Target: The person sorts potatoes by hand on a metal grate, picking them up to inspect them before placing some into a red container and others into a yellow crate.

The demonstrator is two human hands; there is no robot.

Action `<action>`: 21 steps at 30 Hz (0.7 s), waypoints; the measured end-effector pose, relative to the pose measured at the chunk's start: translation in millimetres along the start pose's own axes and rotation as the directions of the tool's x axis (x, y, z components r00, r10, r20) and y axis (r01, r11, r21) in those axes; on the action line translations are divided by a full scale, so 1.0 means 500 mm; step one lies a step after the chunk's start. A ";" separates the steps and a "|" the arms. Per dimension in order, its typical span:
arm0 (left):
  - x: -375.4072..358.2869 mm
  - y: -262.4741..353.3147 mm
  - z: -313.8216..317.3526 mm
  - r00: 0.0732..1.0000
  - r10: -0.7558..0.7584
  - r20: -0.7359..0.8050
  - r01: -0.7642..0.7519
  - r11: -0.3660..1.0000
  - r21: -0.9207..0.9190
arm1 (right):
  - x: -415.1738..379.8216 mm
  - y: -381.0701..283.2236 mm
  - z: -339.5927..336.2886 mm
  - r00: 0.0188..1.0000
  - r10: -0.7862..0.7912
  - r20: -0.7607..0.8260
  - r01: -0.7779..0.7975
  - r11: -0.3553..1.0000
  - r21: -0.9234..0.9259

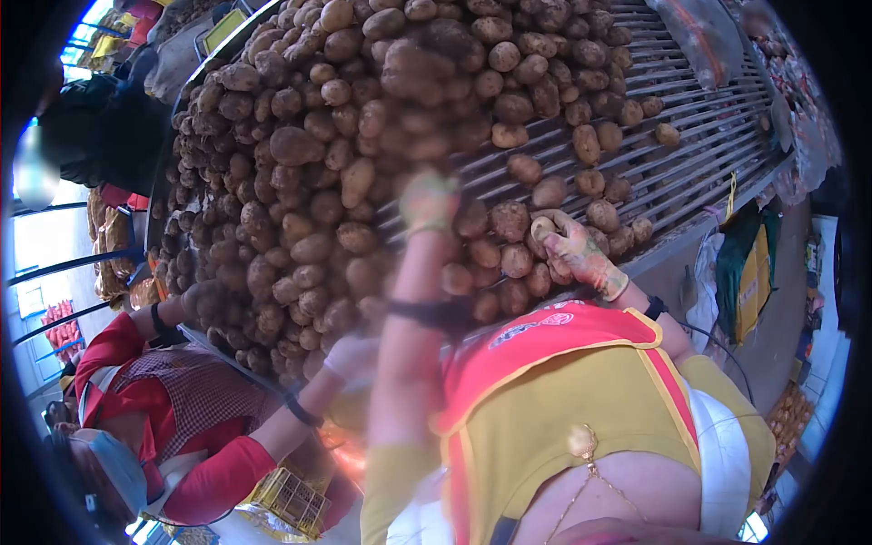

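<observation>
Potatoes (295, 145) lie in a big heap over a slatted metal grate (699, 127). My left hand (429, 202), in a light glove, is stretched forward over the near part of the heap, smeared by motion. Its fingers cannot be made out. Beyond it, several potatoes (422, 77) are blurred too. My right hand (576, 247), in a stained glove, is closed around a potato (542, 228) at the right of the near potatoes. Loose potatoes (517, 261) surround it on the slats.
At the left a co-worker in a red-sleeved top (213, 477) reaches with gloved hands to the heap. Another person in dark clothing (104, 127) stands farther back. A yellow crate (291, 501) is below left. Green and yellow sacks (749, 268) hang at the right.
</observation>
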State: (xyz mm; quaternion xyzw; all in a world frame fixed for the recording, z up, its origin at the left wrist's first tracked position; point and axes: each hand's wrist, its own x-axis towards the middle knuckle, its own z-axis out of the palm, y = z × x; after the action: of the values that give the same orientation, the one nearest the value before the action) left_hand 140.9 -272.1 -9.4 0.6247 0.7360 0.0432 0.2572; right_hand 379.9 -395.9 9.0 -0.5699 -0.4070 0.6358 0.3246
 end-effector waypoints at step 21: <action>-0.311 -0.020 -0.027 0.876 0.481 -0.016 0.397 -0.741 -0.542 | -0.042 -0.167 0.116 0.935 -0.073 0.346 -0.132 0.835 0.534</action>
State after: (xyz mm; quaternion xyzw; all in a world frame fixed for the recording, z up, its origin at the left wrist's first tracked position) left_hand 139.7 -417.4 48.8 -0.0016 0.0506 0.5684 0.8212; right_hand 321.1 -384.8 94.1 -0.3358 -0.2497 0.8221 0.3859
